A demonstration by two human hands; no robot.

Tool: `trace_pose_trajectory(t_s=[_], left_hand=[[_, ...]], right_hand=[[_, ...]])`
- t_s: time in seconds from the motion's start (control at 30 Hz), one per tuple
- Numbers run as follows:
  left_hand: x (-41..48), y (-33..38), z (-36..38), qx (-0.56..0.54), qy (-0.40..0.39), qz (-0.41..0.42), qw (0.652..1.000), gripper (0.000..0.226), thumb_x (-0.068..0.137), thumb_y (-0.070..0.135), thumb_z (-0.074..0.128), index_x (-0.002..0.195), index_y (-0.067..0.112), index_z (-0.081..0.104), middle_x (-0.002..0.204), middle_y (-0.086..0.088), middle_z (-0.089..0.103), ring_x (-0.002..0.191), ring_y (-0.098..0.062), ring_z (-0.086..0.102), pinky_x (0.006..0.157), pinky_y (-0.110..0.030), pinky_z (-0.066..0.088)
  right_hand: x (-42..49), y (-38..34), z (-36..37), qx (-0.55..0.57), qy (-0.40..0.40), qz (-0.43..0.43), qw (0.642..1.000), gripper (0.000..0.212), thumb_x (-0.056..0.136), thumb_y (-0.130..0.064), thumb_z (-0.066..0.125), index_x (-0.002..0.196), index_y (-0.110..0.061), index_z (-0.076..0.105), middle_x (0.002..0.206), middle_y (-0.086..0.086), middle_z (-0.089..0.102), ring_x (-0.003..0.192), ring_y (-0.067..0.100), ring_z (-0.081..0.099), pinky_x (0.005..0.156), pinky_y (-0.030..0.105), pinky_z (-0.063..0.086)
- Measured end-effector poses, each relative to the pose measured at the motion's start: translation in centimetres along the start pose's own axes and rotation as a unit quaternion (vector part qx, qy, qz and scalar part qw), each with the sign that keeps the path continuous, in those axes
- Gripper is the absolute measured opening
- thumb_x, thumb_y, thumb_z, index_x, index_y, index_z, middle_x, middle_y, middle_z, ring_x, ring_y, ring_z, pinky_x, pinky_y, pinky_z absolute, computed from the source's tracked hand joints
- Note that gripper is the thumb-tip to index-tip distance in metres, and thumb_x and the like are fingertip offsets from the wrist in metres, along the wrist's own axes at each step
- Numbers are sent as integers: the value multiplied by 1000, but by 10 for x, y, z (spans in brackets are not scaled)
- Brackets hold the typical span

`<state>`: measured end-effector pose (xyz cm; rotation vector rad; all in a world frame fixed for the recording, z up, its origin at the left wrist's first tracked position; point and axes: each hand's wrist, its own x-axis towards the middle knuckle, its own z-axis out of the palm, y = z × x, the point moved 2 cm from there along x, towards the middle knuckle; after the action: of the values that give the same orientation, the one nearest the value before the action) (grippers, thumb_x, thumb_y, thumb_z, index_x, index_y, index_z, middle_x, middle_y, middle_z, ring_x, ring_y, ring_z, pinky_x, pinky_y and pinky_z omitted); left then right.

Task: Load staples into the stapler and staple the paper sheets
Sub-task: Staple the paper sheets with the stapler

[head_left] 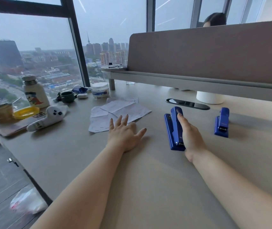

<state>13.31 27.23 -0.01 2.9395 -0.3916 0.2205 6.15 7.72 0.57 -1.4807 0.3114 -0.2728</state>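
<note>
A blue stapler [173, 128] lies on the beige desk [148, 171], its top arm swung slightly away from the base. My right hand [190, 134] grips it along its right side, index finger stretched over the top. Several crumpled white paper sheets [115, 113] lie spread to the left of it. My left hand [125, 133] rests flat on the desk with fingers apart, fingertips touching the near edge of the sheets. A second blue stapler [222, 123] sits further right, untouched.
Along the left window edge stand a white bottle [35, 93], a yellow bowl [26, 112], a white plush toy [47, 118], a dark green cup [67, 97] and a white tub [99, 90]. A grey divider [206, 52] with a shelf rises behind; a person sits beyond it.
</note>
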Motion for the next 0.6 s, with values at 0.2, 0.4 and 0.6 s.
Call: trace_pose_trajectory(t_s=[0.2, 0.4, 0.6], left_hand=[[8, 0, 1, 8, 9, -3, 1000, 82, 84, 72, 14, 139, 17, 38, 154, 2, 28, 146, -15, 6, 116, -48, -9], [-12, 3, -17, -71, 201, 31, 976, 35, 90, 42, 49, 118, 25, 60, 125, 5, 62, 124, -18, 45, 95, -32, 34], [-38, 15, -25, -188, 239, -30, 952, 7, 89, 25, 52, 96, 25, 53, 101, 7, 67, 92, -26, 60, 64, -31, 38]], right_hand=[[0, 0, 2, -1, 2, -7, 1000, 54, 74, -67, 50, 97, -20, 66, 100, 11, 65, 93, 30, 60, 79, 37, 44], [-6, -6, 1, 9, -33, 5, 999, 71, 59, -74, 58, 95, -12, 64, 85, 6, 57, 79, 23, 54, 75, 34, 41], [-16, -13, -13, -16, -43, 2, 999, 39, 76, -40, 70, 100, -11, 62, 85, 8, 59, 75, 24, 56, 67, 30, 46]])
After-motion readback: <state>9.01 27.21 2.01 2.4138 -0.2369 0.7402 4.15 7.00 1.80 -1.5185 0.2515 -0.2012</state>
